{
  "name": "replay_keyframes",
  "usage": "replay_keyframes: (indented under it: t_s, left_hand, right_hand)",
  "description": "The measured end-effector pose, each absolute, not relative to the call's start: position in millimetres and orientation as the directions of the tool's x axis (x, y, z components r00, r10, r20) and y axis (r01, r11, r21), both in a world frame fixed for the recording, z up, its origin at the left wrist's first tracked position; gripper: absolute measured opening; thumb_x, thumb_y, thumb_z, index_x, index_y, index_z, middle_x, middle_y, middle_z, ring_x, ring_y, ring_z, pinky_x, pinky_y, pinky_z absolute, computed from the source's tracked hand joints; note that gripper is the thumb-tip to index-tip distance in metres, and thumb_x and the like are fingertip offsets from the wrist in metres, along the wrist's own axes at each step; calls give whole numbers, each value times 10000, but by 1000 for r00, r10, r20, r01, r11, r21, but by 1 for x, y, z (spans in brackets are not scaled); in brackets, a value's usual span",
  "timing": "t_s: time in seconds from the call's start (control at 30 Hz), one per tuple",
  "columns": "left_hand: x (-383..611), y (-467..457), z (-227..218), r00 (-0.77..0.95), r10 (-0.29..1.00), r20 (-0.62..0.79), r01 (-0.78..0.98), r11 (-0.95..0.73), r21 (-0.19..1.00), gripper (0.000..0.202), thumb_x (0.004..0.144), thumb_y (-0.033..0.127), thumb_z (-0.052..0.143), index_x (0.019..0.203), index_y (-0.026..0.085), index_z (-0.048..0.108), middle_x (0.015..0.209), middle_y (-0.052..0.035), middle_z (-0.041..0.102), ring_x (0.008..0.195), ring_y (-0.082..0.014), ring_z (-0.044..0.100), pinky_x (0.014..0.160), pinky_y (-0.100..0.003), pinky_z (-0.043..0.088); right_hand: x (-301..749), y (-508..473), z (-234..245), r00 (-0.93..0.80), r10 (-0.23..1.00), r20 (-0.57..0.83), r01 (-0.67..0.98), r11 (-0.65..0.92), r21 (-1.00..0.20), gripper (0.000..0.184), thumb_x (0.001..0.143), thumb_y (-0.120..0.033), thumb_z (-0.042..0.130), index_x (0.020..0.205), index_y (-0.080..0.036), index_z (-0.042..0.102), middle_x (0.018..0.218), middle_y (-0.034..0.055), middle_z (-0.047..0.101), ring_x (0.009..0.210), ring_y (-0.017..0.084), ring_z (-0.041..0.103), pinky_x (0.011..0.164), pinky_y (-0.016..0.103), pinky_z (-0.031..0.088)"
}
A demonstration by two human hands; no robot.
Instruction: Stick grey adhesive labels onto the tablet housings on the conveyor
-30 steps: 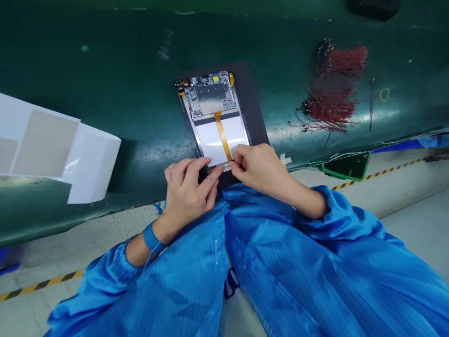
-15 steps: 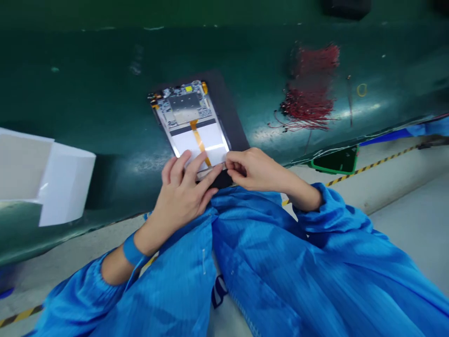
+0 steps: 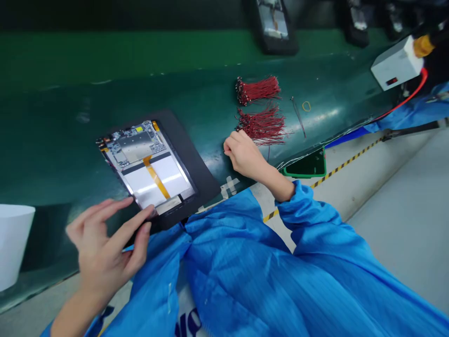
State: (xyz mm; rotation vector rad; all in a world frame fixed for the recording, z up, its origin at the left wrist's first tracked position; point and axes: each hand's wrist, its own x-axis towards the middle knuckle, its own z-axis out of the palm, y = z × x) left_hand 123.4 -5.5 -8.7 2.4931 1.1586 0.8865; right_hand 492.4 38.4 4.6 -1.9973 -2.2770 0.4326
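Note:
An opened tablet (image 3: 157,175) lies on a black foam pad (image 3: 191,154), its circuit board (image 3: 136,142) at the far end and an orange flex cable (image 3: 156,178) running across the pale battery area. At its near left corner is my left hand (image 3: 108,238), fingers spread, with fingertips at the tablet's edge. My right hand (image 3: 245,154) is off the tablet to the right, just beside the nearer bundle of thin red wires (image 3: 264,124). Its fingers are curled together, and whatever is between them is hidden. A second red wire bundle (image 3: 261,90) lies behind.
A loose wire (image 3: 299,117) and a yellow rubber band (image 3: 306,106) lie right of the bundles. Farther back sits another device in a black holder (image 3: 275,28). A white box (image 3: 398,63) stands far right, white paper (image 3: 14,243) far left, and a green-rimmed bin (image 3: 305,164) below the table edge.
My right hand has left the tablet's near edge and moved right to the red wires. My left hand has shifted to the tablet's left corner. The view has swung rightward.

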Motion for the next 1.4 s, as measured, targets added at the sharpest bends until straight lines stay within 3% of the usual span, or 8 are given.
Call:
replay_keyframes:
  t_s: [0.13,0.3,0.5,0.67,0.77,0.9,1.07,1.4]
  left_hand:
    - [174,7,14,415,838,353,561,-542,626,361,1018,275,592,1342,371,717,1117,-72,723,1023,-340,702,877,-560,546]
    - [212,32,17,492,773,399,512,-628,585,127,1032,267,632,1132,262,710,984,-43,764,879,-245,698,780,-414,545]
    - [203,28,29,431,832,350,571,-552,608,166,1047,293,594,925,232,689,865,-3,727,809,-195,677,749,-411,492]
    - [200,12,35,258,950,178,501,-288,816,161,960,280,709,812,217,707,689,29,641,579,-115,527,550,-313,388]
    - [191,3,32,236,965,118,497,-224,838,64,972,251,686,981,229,746,829,2,704,669,-142,582,602,-319,449]
    - [164,-14,27,205,943,264,641,-333,692,292,1005,251,664,1296,259,688,1157,-79,710,1074,-273,646,937,-473,530]
    - [145,-31,7,238,905,352,691,-412,594,241,980,253,674,1216,279,716,1237,-112,668,1188,-350,595,1041,-596,467]
    - [164,-40,-10,349,830,436,633,-552,543,280,897,128,682,1142,255,726,1258,-122,676,1213,-349,576,1012,-545,507]
  right_hand:
    - [479,43,17,-361,926,-106,878,300,-373,224,1080,-166,388,1025,-187,605,1165,147,636,1123,289,511,967,405,391]
    - [443,46,35,-675,735,-65,633,531,-563,152,1107,-192,389,1046,-224,524,1104,77,692,1058,222,578,941,345,375]
    - [419,46,48,-693,713,-105,598,487,-636,114,1090,-161,423,1121,-225,511,1065,48,724,992,203,657,841,303,391]
    - [411,33,50,-627,778,47,559,491,-668,232,1109,-260,364,1075,-229,592,1117,59,690,1044,197,640,870,303,430]
    - [413,28,41,-604,795,56,588,492,-642,238,1085,-292,393,1032,-229,616,1029,47,681,923,184,623,785,301,399]
    - [423,19,21,-698,716,26,522,533,-666,219,1067,-282,448,975,-206,632,877,28,700,731,151,571,670,299,324]
    - [426,12,3,-748,663,-15,510,561,-652,229,1075,-274,462,979,-194,654,897,38,759,715,152,603,627,304,258]
    - [421,14,0,-755,654,50,521,643,-561,233,1084,-256,466,969,-179,654,838,31,739,670,143,581,615,293,259]
